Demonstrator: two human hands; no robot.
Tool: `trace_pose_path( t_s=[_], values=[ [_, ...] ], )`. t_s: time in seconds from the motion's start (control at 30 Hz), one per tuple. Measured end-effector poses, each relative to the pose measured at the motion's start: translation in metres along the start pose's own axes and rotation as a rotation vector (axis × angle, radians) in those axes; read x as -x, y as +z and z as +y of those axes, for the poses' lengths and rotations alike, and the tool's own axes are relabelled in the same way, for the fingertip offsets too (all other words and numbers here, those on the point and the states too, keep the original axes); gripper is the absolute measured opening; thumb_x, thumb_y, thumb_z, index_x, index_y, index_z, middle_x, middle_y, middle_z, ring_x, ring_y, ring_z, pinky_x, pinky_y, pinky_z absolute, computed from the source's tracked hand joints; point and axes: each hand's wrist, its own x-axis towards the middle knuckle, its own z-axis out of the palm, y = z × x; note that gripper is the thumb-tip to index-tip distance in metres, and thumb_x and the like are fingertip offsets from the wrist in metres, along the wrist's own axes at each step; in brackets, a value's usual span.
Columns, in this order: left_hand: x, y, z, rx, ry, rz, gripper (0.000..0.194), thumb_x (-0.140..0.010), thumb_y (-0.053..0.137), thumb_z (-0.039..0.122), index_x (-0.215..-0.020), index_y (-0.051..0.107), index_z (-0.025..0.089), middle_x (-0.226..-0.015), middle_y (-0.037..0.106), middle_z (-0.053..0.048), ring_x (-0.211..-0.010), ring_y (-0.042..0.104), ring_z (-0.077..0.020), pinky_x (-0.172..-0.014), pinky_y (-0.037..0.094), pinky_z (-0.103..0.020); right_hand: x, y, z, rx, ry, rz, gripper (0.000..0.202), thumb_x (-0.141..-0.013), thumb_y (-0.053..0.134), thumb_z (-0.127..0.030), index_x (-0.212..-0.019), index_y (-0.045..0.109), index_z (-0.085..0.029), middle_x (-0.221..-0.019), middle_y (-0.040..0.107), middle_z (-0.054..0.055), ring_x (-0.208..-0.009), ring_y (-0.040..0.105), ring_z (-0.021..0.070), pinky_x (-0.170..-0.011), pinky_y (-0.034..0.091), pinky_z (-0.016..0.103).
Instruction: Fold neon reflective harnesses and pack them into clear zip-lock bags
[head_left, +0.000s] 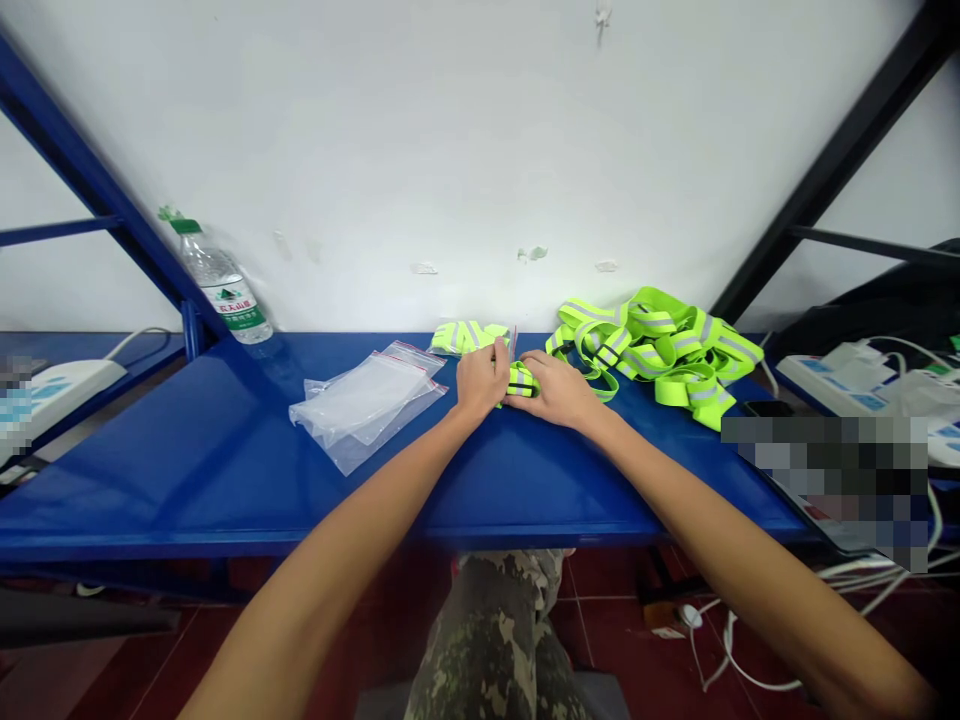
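Note:
Between my two hands is a folded yellow-green reflective strap (523, 380) with grey stripes and a black buckle or band. My left hand (481, 380) is closed against its left side, and my right hand (556, 388) wraps round its right side. Just behind my left hand lies a clear bag with a folded reflective strap (466, 336) in it. To the left, several clear zip bags (367, 400) with red seal lines are stacked flat. A loose heap of reflective straps (667, 345) lies to the right of my right hand.
A water bottle (225, 285) with a green cap leans by the wall at the back left of the blue table (187, 450). White power strips (832, 380) and cables are at the right. Blue and black frame posts slant up on either side.

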Motion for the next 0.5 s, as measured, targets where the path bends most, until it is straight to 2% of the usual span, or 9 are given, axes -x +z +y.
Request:
trace_pose_path(
  t_s=[0.07, 0.17, 0.3, 0.5],
  values=[
    [-0.001, 0.002, 0.000, 0.013, -0.043, -0.002, 0.067, -0.102, 0.017, 0.045, -0.079, 0.073, 0.018, -0.084, 0.075, -0.011, -0.087, 0.070, -0.0220, -0.082, 0.046, -0.031, 0.001, -0.002, -0.007, 0.066, -0.001, 0.001, 0.064, -0.080, 0.056, -0.070, -0.112, 0.060, -0.015, -0.117, 0.065, 0.016, -0.103, 0.063, 0.0320, -0.079, 0.048, 0.037],
    [-0.002, 0.004, -0.001, 0.065, -0.086, -0.031, 0.069, -0.102, 0.014, 0.046, -0.079, 0.073, 0.018, -0.086, 0.076, -0.010, -0.086, 0.070, -0.0226, -0.082, 0.047, -0.032, -0.002, -0.004, -0.016, 0.154, 0.070, -0.066, 0.070, -0.073, 0.058, -0.076, -0.107, 0.062, -0.014, -0.104, 0.070, 0.017, -0.094, 0.066, 0.0343, -0.073, 0.049, 0.038],
    [0.001, 0.002, 0.000, 0.069, -0.088, -0.050, 0.063, -0.102, 0.017, 0.046, -0.085, 0.071, 0.019, -0.090, 0.075, -0.008, -0.087, 0.069, -0.0223, -0.081, 0.048, -0.032, -0.011, -0.005, -0.020, 0.149, 0.172, -0.141, 0.061, -0.074, 0.058, -0.073, -0.096, 0.067, -0.016, -0.089, 0.073, 0.015, -0.082, 0.069, 0.0322, -0.067, 0.047, 0.035],
    [0.005, -0.004, 0.004, 0.039, -0.068, -0.034, 0.052, -0.103, 0.021, 0.041, -0.088, 0.067, 0.020, -0.091, 0.074, -0.007, -0.090, 0.068, -0.0217, -0.081, 0.047, -0.031, -0.013, -0.001, -0.018, 0.074, 0.203, -0.117, 0.046, -0.073, 0.063, -0.063, -0.087, 0.071, -0.019, -0.081, 0.075, 0.011, -0.075, 0.070, 0.0293, -0.059, 0.041, 0.031]
  ],
)
